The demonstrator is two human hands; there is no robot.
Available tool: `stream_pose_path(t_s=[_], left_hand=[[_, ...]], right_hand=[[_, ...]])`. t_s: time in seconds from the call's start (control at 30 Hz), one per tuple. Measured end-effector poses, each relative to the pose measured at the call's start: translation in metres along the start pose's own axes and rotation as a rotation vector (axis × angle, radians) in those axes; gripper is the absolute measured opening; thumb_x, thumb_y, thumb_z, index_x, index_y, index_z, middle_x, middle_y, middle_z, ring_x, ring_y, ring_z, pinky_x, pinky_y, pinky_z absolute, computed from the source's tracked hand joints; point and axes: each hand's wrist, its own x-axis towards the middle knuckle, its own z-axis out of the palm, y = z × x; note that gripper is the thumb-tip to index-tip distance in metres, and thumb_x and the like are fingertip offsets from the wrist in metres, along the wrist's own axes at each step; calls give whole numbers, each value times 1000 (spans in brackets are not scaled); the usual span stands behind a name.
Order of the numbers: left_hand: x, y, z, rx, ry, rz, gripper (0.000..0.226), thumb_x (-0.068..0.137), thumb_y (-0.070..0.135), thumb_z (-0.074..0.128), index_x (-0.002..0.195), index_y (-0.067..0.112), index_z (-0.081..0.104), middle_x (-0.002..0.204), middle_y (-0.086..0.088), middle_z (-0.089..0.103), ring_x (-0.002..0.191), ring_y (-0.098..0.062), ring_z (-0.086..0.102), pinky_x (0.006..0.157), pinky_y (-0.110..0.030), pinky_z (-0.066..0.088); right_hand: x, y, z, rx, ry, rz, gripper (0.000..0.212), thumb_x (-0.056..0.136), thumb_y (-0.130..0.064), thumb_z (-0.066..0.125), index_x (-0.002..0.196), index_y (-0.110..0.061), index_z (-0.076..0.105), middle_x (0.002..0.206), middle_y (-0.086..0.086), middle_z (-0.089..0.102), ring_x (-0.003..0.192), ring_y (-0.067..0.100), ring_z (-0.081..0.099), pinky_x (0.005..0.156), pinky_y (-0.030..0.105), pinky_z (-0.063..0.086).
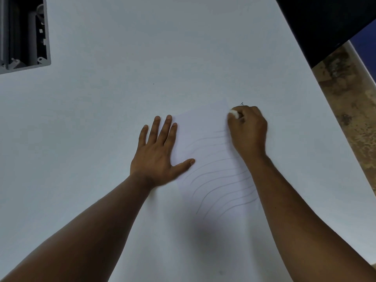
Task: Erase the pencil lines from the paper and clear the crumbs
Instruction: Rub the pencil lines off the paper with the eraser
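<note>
A white sheet of paper (205, 127) lies on the white table (101, 119), hard to tell from it. Several wavy pencil lines (219, 180) cross its near and middle part; its far part looks blank. My left hand (157, 153) presses flat on the paper's left edge, fingers spread and thumb pointing right. My right hand (247, 130) is curled at the paper's far right edge and grips a small white eraser (234, 113), whose tip shows past the fingers. A small dark crumb (242, 103) lies just beyond that hand.
A grey open box with dark insides (26, 33) sits at the table's far left corner. A dark panel (325, 23) covers the far right. The table's right edge (333, 119) runs diagonally, with mottled brown floor (354, 102) past it.
</note>
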Motion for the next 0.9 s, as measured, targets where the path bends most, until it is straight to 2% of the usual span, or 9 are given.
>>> stream_pose_path(t_s=[0.1, 0.27, 0.37, 0.47, 0.53, 0.63, 0.77, 0.83, 0.9], left_hand=[[0, 0, 1, 5, -2, -9, 109, 90, 88, 20, 166, 13, 2, 174, 0, -11, 159, -23, -17, 129, -52, -2], [0, -1, 1, 23, 15, 13, 106, 91, 86, 18, 165, 11, 8, 174, -4, -4, 160, -24, -12, 129, -53, 1], [1, 0, 0, 3, -3, -9, 108, 90, 87, 21, 165, 12, 4, 174, -1, -7, 159, -23, -16, 128, -52, -1], [-1, 1, -1, -11, 0, -14, 109, 89, 88, 21, 165, 12, 3, 174, 1, -9, 159, -21, -18, 128, -52, -2], [-1, 0, -2, -16, 3, -15, 109, 89, 88, 21, 165, 12, 3, 174, 2, -9, 159, -21, -18, 129, -51, -3], [-1, 0, -1, -13, 11, -12, 109, 89, 87, 21, 165, 11, 5, 174, 1, -8, 159, -21, -17, 129, -51, -3], [-1, -1, 1, -6, 19, -1, 108, 90, 88, 20, 166, 12, 5, 174, -1, -5, 159, -23, -14, 128, -53, 1], [-1, -1, 1, 1, 16, -1, 107, 90, 88, 21, 166, 14, 4, 174, -1, -6, 159, -22, -15, 129, -53, 1], [0, 0, 1, -4, 7, -9, 108, 90, 88, 22, 166, 13, 5, 174, 0, -7, 159, -22, -16, 129, -53, 0]], right_hand=[[-24, -32, 23, 52, -178, -248, 9, 82, -4, 63, 88, -8, 68, 91, 8, 60, 79, 18, 59, 70, 22, 45], [-44, -57, 50, -73, -382, -504, 11, 86, -7, 56, 89, -4, 66, 86, 10, 58, 72, 24, 56, 58, 37, 51], [-18, -44, 45, -150, -282, -407, 11, 80, -11, 54, 78, -3, 61, 78, 17, 57, 65, 34, 56, 54, 35, 47], [17, -23, 26, -274, -153, -208, 3, 74, -4, 60, 73, -3, 58, 74, 18, 56, 60, 33, 55, 52, 28, 27], [29, -17, 19, -314, -152, -100, 3, 76, -2, 59, 73, -2, 57, 77, 17, 54, 61, 33, 54, 55, 26, 22], [22, -31, 27, -251, -176, -210, 2, 74, -5, 61, 74, -4, 59, 79, 16, 55, 62, 32, 55, 53, 28, 28], [-12, -67, 53, -93, -382, -420, 7, 77, -5, 62, 83, -4, 64, 85, 14, 56, 65, 29, 56, 56, 37, 50], [-17, -70, 57, -98, -443, -445, 5, 78, -2, 63, 83, -2, 63, 85, 14, 56, 63, 28, 55, 55, 38, 51], [-5, -58, 52, -111, -398, -356, 4, 78, -4, 62, 81, -2, 62, 85, 16, 56, 66, 33, 57, 58, 36, 47]])
